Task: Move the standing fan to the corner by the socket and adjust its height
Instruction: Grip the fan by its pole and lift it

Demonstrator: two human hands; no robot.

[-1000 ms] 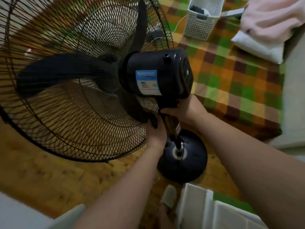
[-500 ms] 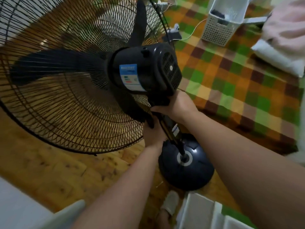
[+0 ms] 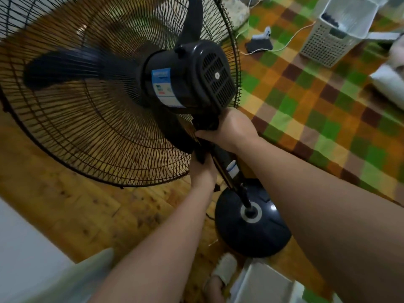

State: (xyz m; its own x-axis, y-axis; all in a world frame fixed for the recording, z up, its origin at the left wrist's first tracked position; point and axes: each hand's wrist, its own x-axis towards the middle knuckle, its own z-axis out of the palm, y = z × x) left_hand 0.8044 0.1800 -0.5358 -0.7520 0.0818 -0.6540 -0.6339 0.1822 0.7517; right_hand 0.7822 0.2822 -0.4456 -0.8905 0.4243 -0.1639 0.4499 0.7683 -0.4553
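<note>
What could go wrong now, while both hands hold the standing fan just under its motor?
The right hand and left hand grip the standing fan only near its top, so the round base might swing or drop onto the slippered foot beside it.
A white cable lies across the checkered mat; the base could snag it.
The left hand is close to the wire grille, where fingers might get pinched.

Bare wood floor (image 3: 65,215) left, basket (image 3: 334,38) (white) far right
</note>
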